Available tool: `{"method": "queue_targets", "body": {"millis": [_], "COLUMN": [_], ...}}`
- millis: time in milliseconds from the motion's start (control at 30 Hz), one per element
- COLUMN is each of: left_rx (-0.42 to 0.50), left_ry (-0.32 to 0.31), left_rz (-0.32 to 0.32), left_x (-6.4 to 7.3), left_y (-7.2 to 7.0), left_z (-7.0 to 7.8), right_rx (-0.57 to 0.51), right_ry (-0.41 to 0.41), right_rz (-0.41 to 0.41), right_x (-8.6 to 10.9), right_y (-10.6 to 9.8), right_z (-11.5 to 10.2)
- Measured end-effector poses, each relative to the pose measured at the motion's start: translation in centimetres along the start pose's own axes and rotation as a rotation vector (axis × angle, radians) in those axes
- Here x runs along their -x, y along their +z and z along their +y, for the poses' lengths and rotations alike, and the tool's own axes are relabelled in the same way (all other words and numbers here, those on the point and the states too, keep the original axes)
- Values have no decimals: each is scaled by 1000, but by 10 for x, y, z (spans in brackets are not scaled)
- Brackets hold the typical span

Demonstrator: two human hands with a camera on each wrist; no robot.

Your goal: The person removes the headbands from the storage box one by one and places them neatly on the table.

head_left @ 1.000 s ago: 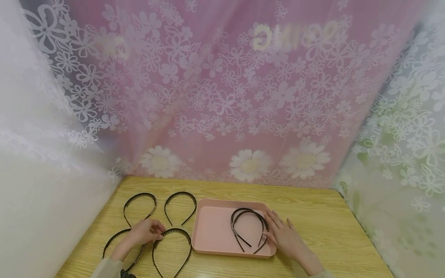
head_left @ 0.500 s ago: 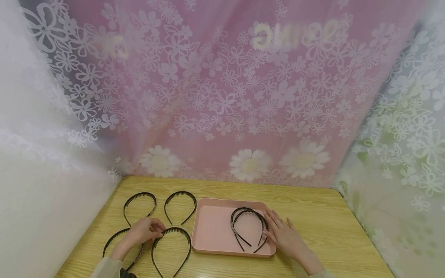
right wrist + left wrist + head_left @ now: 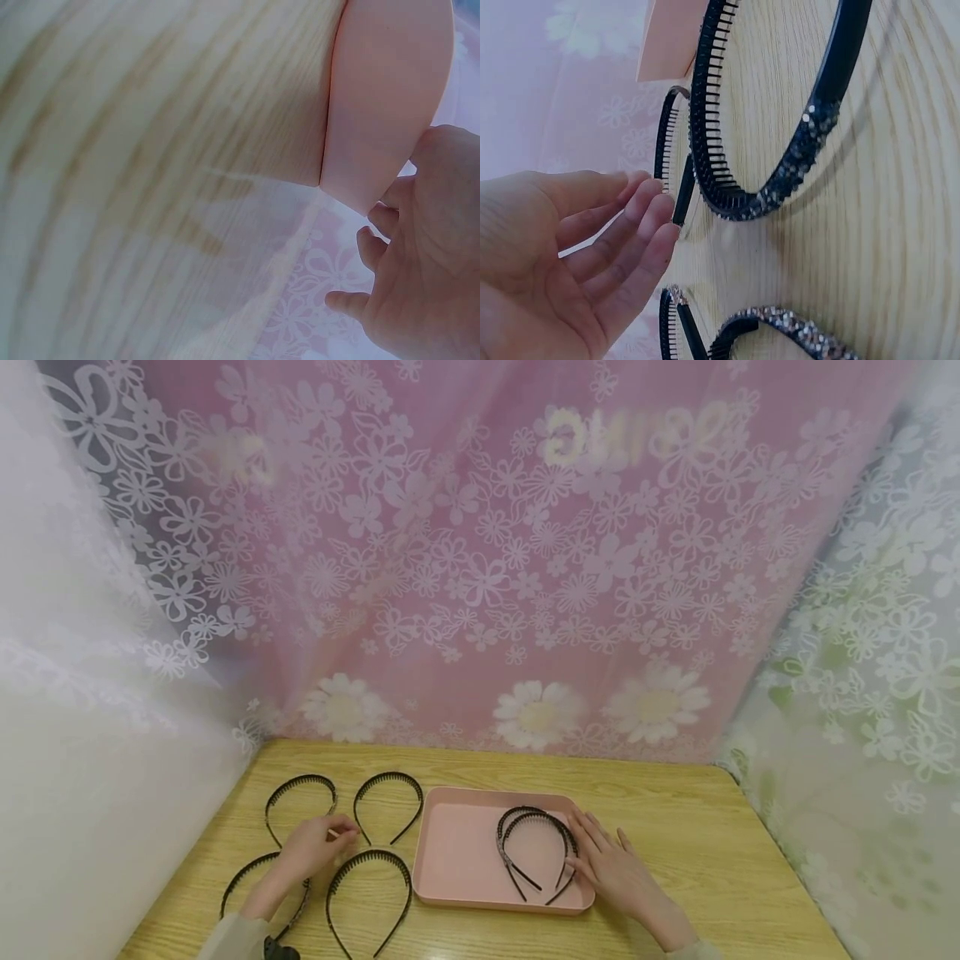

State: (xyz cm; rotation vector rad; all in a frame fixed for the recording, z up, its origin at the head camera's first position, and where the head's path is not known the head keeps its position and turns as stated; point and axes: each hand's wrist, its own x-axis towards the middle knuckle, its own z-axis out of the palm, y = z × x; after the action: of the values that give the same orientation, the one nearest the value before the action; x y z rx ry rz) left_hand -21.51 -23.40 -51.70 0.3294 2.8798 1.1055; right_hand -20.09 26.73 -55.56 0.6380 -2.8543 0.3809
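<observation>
My left hand (image 3: pixel 315 847) hovers between the black toothed headbands on the left, loosely bent and holding nothing. Just below its fingers lies the front inner headband (image 3: pixel 375 853); in the left wrist view its side (image 3: pixel 799 161) carries dark glitter. The front outer headband (image 3: pixel 234 881) is partly covered by my left forearm. Behind stand out two more, a back left headband (image 3: pixel 300 778) and a back inner headband (image 3: pixel 388 775). My right hand (image 3: pixel 618 872) rests at the right rim of the pink tray (image 3: pixel 453 860), fingers extended. Two overlapping headbands (image 3: pixel 525 878) lie inside the tray's right side.
The wood-grain table (image 3: pixel 675 810) extends to the right of the tray. A pink floral curtain (image 3: pixel 480 585) closes off the back, with pale sheets at the left (image 3: pixel 90 735) and right sides. A dark strap (image 3: pixel 281 950) shows at my left wrist.
My left hand has come off the front inner headband and moved slightly up and away from it. My right hand stays at the tray rim.
</observation>
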Motion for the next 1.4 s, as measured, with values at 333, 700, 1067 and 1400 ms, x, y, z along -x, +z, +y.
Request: {"method": "queue_targets", "body": {"millis": [333,700,1067,1400], "left_rx": [11,-28,-81,-155], "left_ry": [40,54,120,281], "left_rz": [75,151,172,205], "left_x": [-6,-12,-17,-20], "left_y": [12,30,48,68], "left_z": [15,33,46,56], "right_rx": [19,6,-11,-24], "right_ry": [8,-9,6,26], "right_rz": [-27,6,-9,-46], "right_x": [-2,0,-1,-2], "right_y": [2,2,-4,-10], "right_z": [2,2,-4,-8]}}
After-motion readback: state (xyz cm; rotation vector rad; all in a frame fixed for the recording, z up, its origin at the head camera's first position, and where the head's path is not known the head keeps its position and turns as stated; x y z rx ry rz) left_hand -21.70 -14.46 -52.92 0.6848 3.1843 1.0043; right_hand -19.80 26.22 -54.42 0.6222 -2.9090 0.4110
